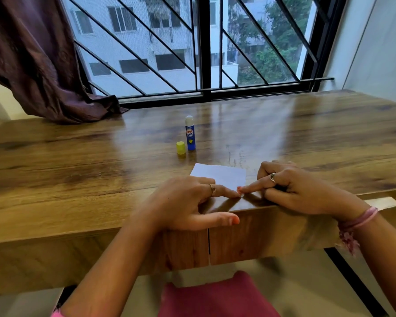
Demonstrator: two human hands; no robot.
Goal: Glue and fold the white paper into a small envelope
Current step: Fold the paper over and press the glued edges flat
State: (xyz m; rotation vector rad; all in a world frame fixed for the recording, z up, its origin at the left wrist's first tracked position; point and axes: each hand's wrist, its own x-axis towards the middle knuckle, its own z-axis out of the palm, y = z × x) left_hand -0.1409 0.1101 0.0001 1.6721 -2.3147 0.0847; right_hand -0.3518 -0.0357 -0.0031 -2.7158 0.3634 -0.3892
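head view — worn, forward-down | close over table (78, 161) edge | faces window (204, 42)

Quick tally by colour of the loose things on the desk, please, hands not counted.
White: 1, the paper
Blue: 1, the glue stick, uncapped and upright
Yellow: 1, the cap, beside the stick
Total: 3

The left hand and right hand both press the paper's near edge with straight fingers.

**Both hands low, index fingers meeting**

The left hand (188, 202) is lying palm down, index finger stretched flat, thumb reaching toward the body. The right hand (293, 191) is pointing its index finger leftward, other fingers curling in. The two index fingertips are touching.
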